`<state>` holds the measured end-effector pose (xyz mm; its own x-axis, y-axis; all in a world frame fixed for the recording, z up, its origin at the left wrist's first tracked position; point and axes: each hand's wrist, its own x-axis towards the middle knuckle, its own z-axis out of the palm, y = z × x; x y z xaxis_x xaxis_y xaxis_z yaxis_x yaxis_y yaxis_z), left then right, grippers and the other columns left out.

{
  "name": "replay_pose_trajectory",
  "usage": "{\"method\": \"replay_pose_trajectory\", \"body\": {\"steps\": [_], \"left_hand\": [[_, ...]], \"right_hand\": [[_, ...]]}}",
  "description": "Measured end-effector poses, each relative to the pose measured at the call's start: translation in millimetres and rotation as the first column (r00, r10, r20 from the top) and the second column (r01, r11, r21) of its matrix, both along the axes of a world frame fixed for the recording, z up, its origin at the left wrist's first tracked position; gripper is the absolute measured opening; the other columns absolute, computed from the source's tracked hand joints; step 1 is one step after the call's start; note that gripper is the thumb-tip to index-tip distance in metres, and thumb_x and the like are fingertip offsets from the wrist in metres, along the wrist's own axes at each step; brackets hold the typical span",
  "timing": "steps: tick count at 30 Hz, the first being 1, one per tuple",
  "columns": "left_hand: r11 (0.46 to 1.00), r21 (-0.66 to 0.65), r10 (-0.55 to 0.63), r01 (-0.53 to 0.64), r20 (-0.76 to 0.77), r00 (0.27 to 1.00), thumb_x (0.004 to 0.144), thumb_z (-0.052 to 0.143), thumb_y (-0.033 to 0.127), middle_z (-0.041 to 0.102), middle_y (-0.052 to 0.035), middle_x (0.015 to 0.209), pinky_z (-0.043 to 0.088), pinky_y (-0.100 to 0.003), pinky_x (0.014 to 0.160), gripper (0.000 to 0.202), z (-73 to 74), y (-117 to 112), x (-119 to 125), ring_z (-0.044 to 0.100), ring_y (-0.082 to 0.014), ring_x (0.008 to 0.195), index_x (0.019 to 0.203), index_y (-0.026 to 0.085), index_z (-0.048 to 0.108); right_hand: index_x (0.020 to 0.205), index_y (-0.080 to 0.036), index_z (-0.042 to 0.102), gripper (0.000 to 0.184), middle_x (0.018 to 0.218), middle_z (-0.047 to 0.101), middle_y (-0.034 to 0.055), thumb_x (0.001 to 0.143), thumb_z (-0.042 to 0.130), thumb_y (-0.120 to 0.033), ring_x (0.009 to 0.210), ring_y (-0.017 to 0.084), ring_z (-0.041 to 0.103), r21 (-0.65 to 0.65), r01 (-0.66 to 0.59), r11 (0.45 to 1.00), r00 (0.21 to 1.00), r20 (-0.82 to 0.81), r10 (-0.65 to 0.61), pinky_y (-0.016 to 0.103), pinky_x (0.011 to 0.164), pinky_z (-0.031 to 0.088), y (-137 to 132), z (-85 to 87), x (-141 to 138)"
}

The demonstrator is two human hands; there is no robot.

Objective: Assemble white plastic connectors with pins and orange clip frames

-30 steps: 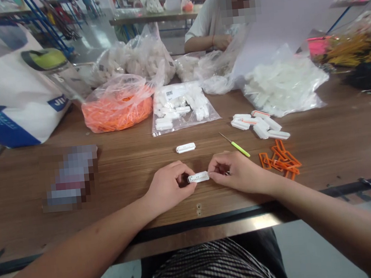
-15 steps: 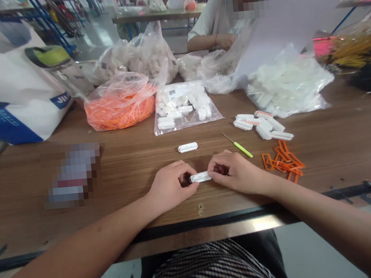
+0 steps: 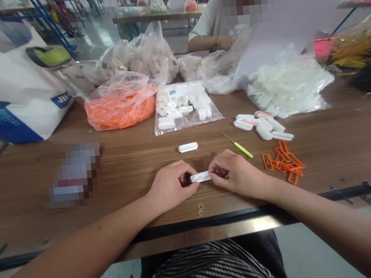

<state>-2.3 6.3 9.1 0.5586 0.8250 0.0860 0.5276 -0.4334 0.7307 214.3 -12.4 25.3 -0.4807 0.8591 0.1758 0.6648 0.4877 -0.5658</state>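
Note:
Between my two hands is a small white plastic strip-shaped piece (image 3: 202, 177) with a row of tiny marks or holes along its face. My left hand (image 3: 171, 184) pinches its left end between thumb and forefinger. My right hand (image 3: 235, 171) is closed on the right end, its fingertips covering that part. Just beyond lies a similar white piece (image 3: 188, 147), flat on the table. A pick with a thin metal tip and green handle (image 3: 243, 149) rests beyond my right hand. To the right are several orange rectangular frames (image 3: 283, 163) in a loose pile.
White pieces (image 3: 264, 125), some with orange edging, lie heaped at the right. Behind stand bags of orange parts (image 3: 120, 105), white pieces (image 3: 182, 104) and translucent parts (image 3: 287, 82). A blurred-out flat object (image 3: 74, 172) lies left, near a bottle (image 3: 65, 71). A person (image 3: 211, 28) sits opposite.
Both hands keep hold of the white piece in nearly the same place. My right fingers and wrist have shifted very slightly.

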Motion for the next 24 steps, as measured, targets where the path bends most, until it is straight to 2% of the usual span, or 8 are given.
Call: {"method": "replay_pose_trajectory", "body": {"steps": [6, 10, 13, 19, 22, 24], "left_hand": [[1.000, -0.001, 0.004, -0.004, 0.004, 1.000, 0.075, 0.064, 0.022, 0.051, 0.0037, 0.065, 0.037, -0.024, 0.057, 0.007, -1.9, 0, 0, 0.047, -0.0106, 0.058, 0.081, 0.021, 0.068], [1.000, -0.012, 0.012, -0.012, 0.004, 1.000, 0.074, 0.065, 0.021, 0.051, 0.0038, 0.065, 0.037, -0.024, 0.058, 0.007, -1.0, 0, 1, 0.047, -0.0105, 0.058, 0.080, 0.020, 0.068], [1.000, -0.023, 0.018, -0.018, 0.011, 1.000, 0.074, 0.064, 0.021, 0.052, 0.0036, 0.066, 0.037, -0.024, 0.057, 0.007, -0.5, 0, 1, 0.046, -0.0103, 0.058, 0.079, 0.020, 0.068], [1.000, -0.015, 0.023, -0.022, 0.023, 0.999, 0.074, 0.065, 0.022, 0.052, 0.0034, 0.067, 0.037, -0.024, 0.057, 0.007, -2.9, 0, 1, 0.047, -0.0102, 0.058, 0.080, 0.020, 0.068], [1.000, -0.011, 0.014, -0.013, 0.019, 1.000, 0.075, 0.064, 0.023, 0.052, 0.0034, 0.066, 0.037, -0.024, 0.056, 0.008, -2.8, 0, 0, 0.047, -0.0104, 0.058, 0.080, 0.020, 0.068], [1.000, -0.008, 0.012, -0.012, 0.016, 1.000, 0.074, 0.064, 0.024, 0.051, 0.0034, 0.065, 0.037, -0.024, 0.056, 0.007, -2.4, 0, 0, 0.047, -0.0103, 0.057, 0.079, 0.020, 0.068]], "right_hand": [[0.073, -0.017, 0.058, 0.013, 0.064, 0.058, -0.0006, 0.084, 0.052, -0.014, 0.060, 0.012, 0.048, 0.088, -0.042, 0.995, 0.997, 0.076, 0.035, 0.031, 0.071, 0.036, -1, 0.0, -1], [0.075, -0.017, 0.063, 0.023, 0.069, 0.062, 0.0022, 0.090, 0.046, -0.014, 0.064, 0.014, 0.050, 0.117, -0.154, 0.981, 0.968, 0.216, 0.126, 0.032, 0.071, 0.035, -3, 9.4, 2], [0.073, -0.017, 0.066, 0.029, 0.067, 0.062, 0.0030, 0.092, 0.045, -0.017, 0.063, 0.015, 0.050, 0.156, -0.182, 0.971, 0.952, 0.273, 0.135, 0.033, 0.069, 0.033, -5, 16.5, 5], [0.077, -0.016, 0.072, 0.030, 0.066, 0.063, 0.0041, 0.091, 0.045, -0.019, 0.064, 0.016, 0.052, 0.244, -0.172, 0.954, 0.960, 0.257, 0.107, 0.034, 0.071, 0.035, -11, 12.1, 1], [0.081, -0.016, 0.073, 0.029, 0.063, 0.063, 0.0035, 0.090, 0.046, -0.019, 0.062, 0.016, 0.053, 0.190, -0.137, 0.972, 0.972, 0.214, 0.095, 0.034, 0.069, 0.036, -13, 7.3, 1], [0.085, -0.018, 0.074, 0.027, 0.064, 0.064, 0.0024, 0.089, 0.048, -0.020, 0.063, 0.015, 0.055, 0.105, -0.092, 0.990, 0.990, 0.119, 0.080, 0.034, 0.069, 0.038, -13, 6.2, 7]]}}
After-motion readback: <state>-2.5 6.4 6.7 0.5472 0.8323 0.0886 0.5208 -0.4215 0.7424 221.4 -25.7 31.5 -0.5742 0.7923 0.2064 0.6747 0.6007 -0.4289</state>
